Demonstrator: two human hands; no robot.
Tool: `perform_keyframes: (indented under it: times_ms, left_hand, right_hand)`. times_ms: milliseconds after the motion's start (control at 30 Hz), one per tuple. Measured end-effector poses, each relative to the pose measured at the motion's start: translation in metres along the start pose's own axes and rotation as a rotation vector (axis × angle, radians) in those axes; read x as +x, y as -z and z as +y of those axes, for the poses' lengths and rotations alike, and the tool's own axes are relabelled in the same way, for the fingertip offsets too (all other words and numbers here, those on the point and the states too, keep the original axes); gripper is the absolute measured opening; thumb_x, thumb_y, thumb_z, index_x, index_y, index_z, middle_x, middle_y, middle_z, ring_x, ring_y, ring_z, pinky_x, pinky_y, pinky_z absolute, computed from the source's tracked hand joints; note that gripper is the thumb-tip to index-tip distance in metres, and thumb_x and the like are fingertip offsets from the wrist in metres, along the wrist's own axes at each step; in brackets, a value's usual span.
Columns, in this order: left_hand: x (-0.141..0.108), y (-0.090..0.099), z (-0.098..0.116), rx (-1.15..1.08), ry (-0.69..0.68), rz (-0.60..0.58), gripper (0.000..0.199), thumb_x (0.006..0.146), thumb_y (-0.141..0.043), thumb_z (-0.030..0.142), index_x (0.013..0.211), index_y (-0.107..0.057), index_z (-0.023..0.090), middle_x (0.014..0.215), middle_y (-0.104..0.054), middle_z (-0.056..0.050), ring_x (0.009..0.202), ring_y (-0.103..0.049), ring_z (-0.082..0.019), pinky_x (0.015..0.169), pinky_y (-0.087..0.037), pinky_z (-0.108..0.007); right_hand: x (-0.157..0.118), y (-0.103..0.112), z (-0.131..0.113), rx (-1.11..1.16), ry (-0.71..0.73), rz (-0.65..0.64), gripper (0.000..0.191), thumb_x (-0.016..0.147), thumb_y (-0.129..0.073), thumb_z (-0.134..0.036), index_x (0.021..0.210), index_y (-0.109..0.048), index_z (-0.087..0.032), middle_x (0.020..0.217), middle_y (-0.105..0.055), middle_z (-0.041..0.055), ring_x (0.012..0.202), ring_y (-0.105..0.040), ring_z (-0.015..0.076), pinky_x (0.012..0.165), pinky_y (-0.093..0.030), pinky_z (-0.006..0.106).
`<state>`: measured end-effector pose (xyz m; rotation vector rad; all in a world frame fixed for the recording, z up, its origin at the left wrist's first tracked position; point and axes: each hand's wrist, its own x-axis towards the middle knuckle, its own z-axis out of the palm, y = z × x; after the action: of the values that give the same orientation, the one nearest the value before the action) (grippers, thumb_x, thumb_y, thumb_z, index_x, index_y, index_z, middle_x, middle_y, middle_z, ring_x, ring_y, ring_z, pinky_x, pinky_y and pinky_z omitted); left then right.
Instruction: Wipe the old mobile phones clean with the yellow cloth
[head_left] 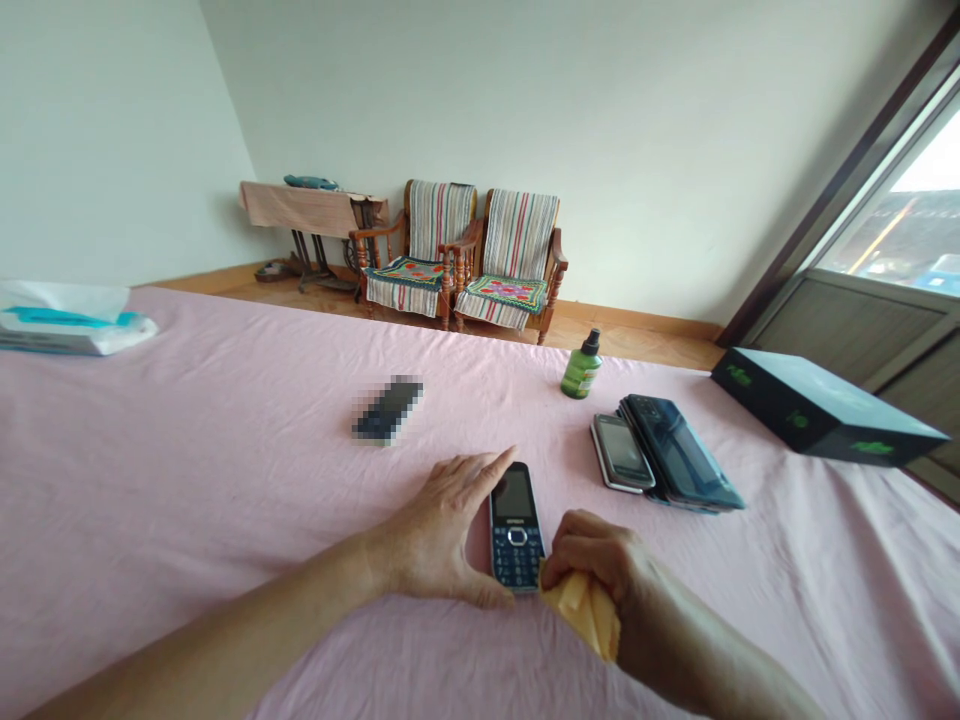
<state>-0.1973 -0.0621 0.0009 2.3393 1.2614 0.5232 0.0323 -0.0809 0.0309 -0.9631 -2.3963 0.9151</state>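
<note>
A dark keypad phone [517,535] lies face up on the pink sheet in front of me, with its screen pointing away. My left hand [439,530] braces it from the left, index finger by its upper end and thumb by its lower corner. Bunched in the closed fingers of my right hand [600,560] is a yellow cloth [581,610]. The cloth touches the phone's lower right edge, beside the number keys. Part of the cloth is hidden inside the fist.
To the right lie a small silver-edged phone [622,452] and several stacked dark smartphones [679,455]. Behind them stands a green spray bottle [581,368]. A black box [825,405] sits far right, a pixelated dark object [388,410] left of centre, a tissue pack [75,330] far left.
</note>
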Motion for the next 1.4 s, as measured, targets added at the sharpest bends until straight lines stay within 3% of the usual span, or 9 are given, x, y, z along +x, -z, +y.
perform_keyframes:
  times_ms: [133,300,533,767,967,1200,1400]
  left_hand:
    - [0.001,-0.002,0.000,0.007,0.015,0.024,0.121,0.057,-0.078,0.059,0.149,-0.008,0.023,0.151,-0.027,-0.015,0.136,-0.026,-0.037,0.109,-0.020,-0.058]
    - [0.000,-0.004,0.000,0.017,0.038,0.031,0.121,0.057,-0.078,0.060,0.149,-0.007,0.023,0.151,-0.027,-0.015,0.137,-0.025,-0.037,0.109,-0.019,-0.058]
    - [0.002,-0.004,0.001,-0.002,-0.007,0.060,0.120,0.056,-0.080,0.055,0.149,-0.008,0.026,0.149,-0.031,-0.013,0.134,-0.030,-0.036,0.109,-0.022,-0.054]
    - [0.001,-0.003,0.001,0.010,0.012,0.059,0.121,0.056,-0.080,0.055,0.149,-0.008,0.026,0.149,-0.030,-0.014,0.134,-0.029,-0.036,0.109,-0.021,-0.055]
    - [0.002,-0.003,0.001,0.008,-0.012,0.062,0.120,0.056,-0.081,0.053,0.148,-0.009,0.024,0.146,-0.034,-0.014,0.132,-0.033,-0.033,0.109,-0.024,-0.050]
    - [0.002,-0.003,0.001,0.020,-0.010,0.052,0.123,0.055,-0.081,0.054,0.148,-0.007,0.025,0.147,-0.032,-0.013,0.132,-0.031,-0.035,0.108,-0.024,-0.053]
    - [0.002,-0.007,-0.003,0.019,-0.038,0.072,0.121,0.056,-0.080,0.054,0.148,-0.007,0.025,0.147,-0.033,-0.013,0.131,-0.033,-0.034,0.108,-0.024,-0.051]
  right_hand:
    - [0.002,-0.001,0.005,-0.031,-0.007,0.065,0.035,0.068,-0.050,0.011,0.078,-0.066,-0.018,0.081,-0.059,0.0014,0.072,-0.056,0.0122,0.060,-0.040,0.023]
    - [0.003,-0.005,0.004,-0.043,-0.022,0.033,0.033,0.068,-0.054,0.010,0.075,-0.067,-0.020,0.079,-0.058,0.0010,0.072,-0.056,0.0132,0.059,-0.038,0.023]
    - [0.007,-0.017,-0.002,-0.096,0.002,0.086,0.024,0.072,-0.060,0.001,0.075,-0.068,-0.021,0.080,-0.060,0.0034,0.076,-0.053,0.0172,0.063,-0.037,0.028]
    - [0.007,-0.009,-0.005,-0.172,-0.039,0.051,0.037,0.063,-0.057,0.008,0.075,-0.069,-0.025,0.077,-0.059,0.0016,0.077,-0.053,0.0183,0.066,-0.035,0.030]
    - [0.011,-0.017,-0.009,-0.182,-0.033,0.063,0.026,0.068,-0.060,0.002,0.075,-0.069,-0.022,0.081,-0.061,0.0034,0.077,-0.052,0.0184,0.066,-0.034,0.030]
    - [0.009,-0.011,-0.008,-0.217,-0.035,0.042,0.030,0.066,-0.061,0.004,0.073,-0.070,-0.023,0.077,-0.060,0.0023,0.075,-0.052,0.0174,0.066,-0.033,0.030]
    - [0.011,-0.020,-0.009,-0.198,-0.006,0.069,0.024,0.076,-0.061,-0.002,0.077,-0.071,-0.024,0.082,-0.061,0.0026,0.077,-0.051,0.0174,0.068,-0.033,0.030]
